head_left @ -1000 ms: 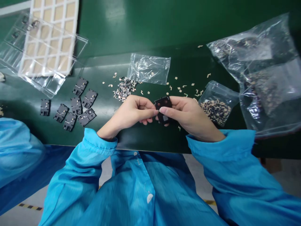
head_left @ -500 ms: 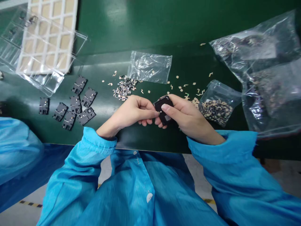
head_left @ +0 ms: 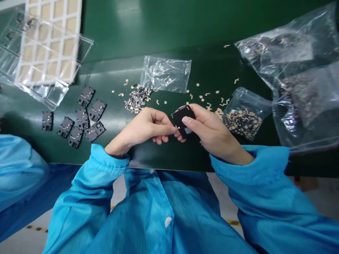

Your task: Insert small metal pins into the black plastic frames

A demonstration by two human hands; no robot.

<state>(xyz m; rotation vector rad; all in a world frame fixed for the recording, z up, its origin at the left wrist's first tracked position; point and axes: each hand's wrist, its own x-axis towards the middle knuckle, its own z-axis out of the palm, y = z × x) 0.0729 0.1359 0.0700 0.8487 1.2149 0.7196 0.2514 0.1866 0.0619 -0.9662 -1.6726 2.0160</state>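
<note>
- The black plastic part [head_left: 182,120] is held up off the green bench [head_left: 169,31], between both hands.
- The right hand [head_left: 214,134] is pinching it, thumb across its face and fingers behind.
- The left hand [head_left: 144,128] is loosely curled, its fingers at the part's lower edge; whether it grips, I cannot tell.
- Left of the black plastic part: seven similar black parts [head_left: 96,109] lie flat, with a clear plastic tray [head_left: 87,40] beyond them.
- Ahead of it: a heap of small metal pieces [head_left: 137,100] and a clear bag [head_left: 165,74].
- Right of it: a small bag of pieces [head_left: 243,118] and a large bag [head_left: 299,70].
- A light pinch by the edges leaves the face open and steady.
</note>
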